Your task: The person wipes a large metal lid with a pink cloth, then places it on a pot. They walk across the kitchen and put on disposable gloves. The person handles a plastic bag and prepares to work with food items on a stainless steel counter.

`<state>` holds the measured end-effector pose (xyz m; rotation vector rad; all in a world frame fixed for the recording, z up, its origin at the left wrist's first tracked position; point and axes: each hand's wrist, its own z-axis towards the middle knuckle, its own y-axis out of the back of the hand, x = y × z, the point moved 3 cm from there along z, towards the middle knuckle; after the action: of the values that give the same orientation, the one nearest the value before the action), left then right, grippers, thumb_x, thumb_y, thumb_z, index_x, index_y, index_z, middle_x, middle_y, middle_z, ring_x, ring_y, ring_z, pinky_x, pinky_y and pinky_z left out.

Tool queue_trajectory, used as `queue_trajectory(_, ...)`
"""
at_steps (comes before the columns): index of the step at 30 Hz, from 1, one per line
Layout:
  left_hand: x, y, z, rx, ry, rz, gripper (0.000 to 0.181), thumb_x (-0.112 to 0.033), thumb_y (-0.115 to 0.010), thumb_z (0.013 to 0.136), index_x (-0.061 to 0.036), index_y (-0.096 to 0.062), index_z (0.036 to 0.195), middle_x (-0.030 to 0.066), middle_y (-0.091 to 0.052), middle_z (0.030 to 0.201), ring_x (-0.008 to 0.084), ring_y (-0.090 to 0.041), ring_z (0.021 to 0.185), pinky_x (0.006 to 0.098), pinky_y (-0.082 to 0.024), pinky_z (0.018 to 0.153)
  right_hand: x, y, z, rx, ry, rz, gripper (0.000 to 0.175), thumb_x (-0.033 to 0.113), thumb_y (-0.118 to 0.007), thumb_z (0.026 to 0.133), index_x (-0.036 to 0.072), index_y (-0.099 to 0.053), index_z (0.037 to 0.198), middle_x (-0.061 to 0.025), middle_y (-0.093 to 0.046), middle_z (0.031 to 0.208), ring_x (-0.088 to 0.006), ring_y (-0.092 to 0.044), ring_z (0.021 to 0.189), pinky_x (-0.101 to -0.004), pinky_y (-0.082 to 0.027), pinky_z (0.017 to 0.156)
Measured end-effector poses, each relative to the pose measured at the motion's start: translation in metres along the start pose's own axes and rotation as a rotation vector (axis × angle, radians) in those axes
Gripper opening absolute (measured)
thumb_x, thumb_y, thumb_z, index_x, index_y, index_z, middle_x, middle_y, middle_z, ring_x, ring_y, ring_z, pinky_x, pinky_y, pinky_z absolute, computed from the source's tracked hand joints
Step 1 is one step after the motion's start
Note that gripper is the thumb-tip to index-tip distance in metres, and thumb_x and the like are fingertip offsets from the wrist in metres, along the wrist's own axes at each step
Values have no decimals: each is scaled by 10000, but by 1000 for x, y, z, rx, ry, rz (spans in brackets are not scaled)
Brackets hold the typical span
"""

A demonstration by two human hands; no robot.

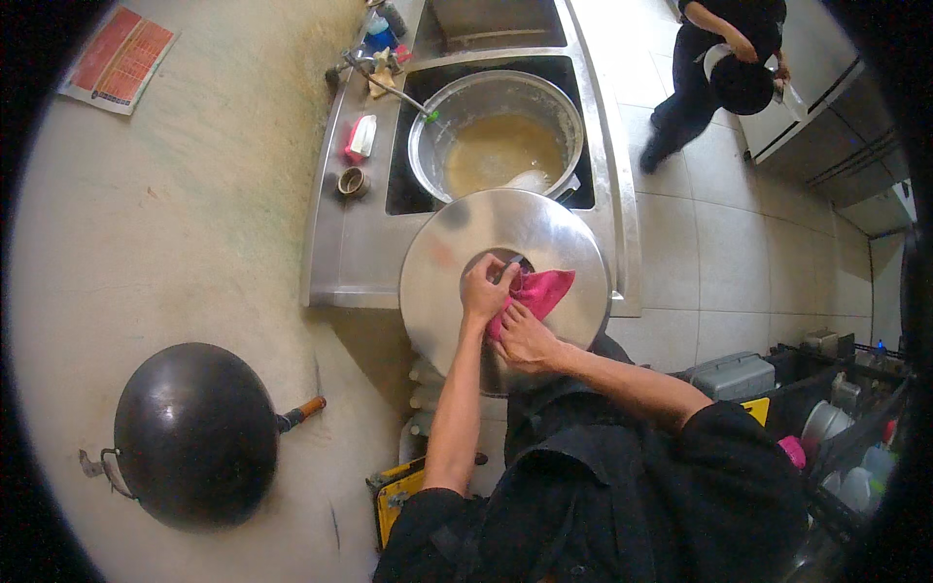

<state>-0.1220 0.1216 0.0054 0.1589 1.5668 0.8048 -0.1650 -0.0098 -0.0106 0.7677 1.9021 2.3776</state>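
Before me a large round stainless steel lid (437, 240) overlaps the near side of a sink. My left hand (485, 291) grips the dark knob (514, 261) in the lid's round centre recess. A pink cloth (545, 288) lies against the lid beside the knob, held under my right hand (526, 341). Just beyond the lid, a big metal pot (572, 120) sits in the sink basin with cloudy brownish liquid inside. Something white (530, 180) shows in the pot near the lid's edge. A thin faucet spout (390, 89) reaches over the pot's rim.
On the counter's left ledge (350, 255) stand a small cup (353, 182) and a pink-and-white item (361, 138). A wok (197, 437) hangs on the left wall. Another person (700, 80) stands at upper right, holding a dark round thing. Black crates (794, 386) hold kitchenware at lower right.
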Motion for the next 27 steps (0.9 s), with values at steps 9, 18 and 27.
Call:
queue_trajectory(9, 7, 3, 20, 114, 35, -18, 390, -395, -729, 895, -21, -622, 903, 164, -694, 853, 310, -667, 783, 402, -511, 723, 93, 8, -23, 394, -53, 1333, 433, 385, -436, 1044, -2, -629, 1035, -125, -645, 846, -257, -627, 800, -409, -492, 731)
queue_trajectory(18, 30, 0, 28, 238, 59, 45, 496, -446, -606, 963, 2, -626, 1176, 262, -684, 1104, 424, -647, 1080, 439, -491, 920, -25, 107, -37, 139, -569, 1309, 522, 498, -460, 1041, 37, -615, 1230, -58, -659, 1009, -187, -602, 922, -384, -502, 842)
queue_trajectory(27, 24, 2, 30, 237, 103, 16, 431, -414, -609, 967, -3, -664, 1083, 254, -696, 1018, 422, -665, 964, 445, -500, 854, -146, 68, -44, -156, -266, 0, 501, 380, -539, 974, 93, -555, 1383, -228, -481, 1439, -430, -323, 1423, -567, -151, 1204)
